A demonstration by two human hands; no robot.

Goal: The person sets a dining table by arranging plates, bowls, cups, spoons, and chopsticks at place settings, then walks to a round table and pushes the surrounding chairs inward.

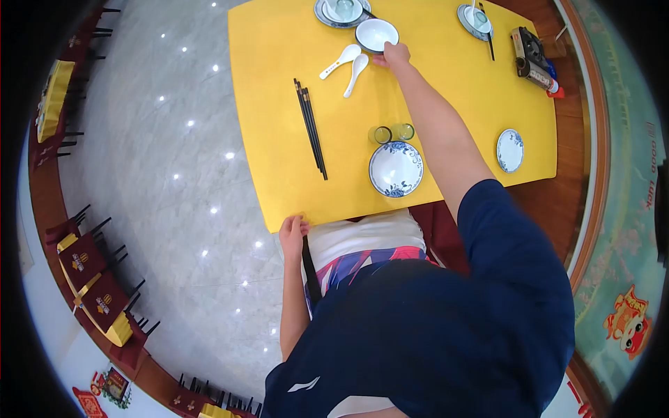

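I have the right hand [395,55] pinching the bowl [377,32], can't tell whether the left hand [293,228] grips; the far-right setting [469,26] looks laid, spoons [359,65] and chopsticks [311,129] lie loose

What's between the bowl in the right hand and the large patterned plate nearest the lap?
Head view: two glasses beside the plate; from those to the right hand on the bowl, bare yellow tablecloth.

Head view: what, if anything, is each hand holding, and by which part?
The right hand holds the white bowl by its near rim. The left hand is at the edge of the yellow tablecloth; whether it grips cannot be told.
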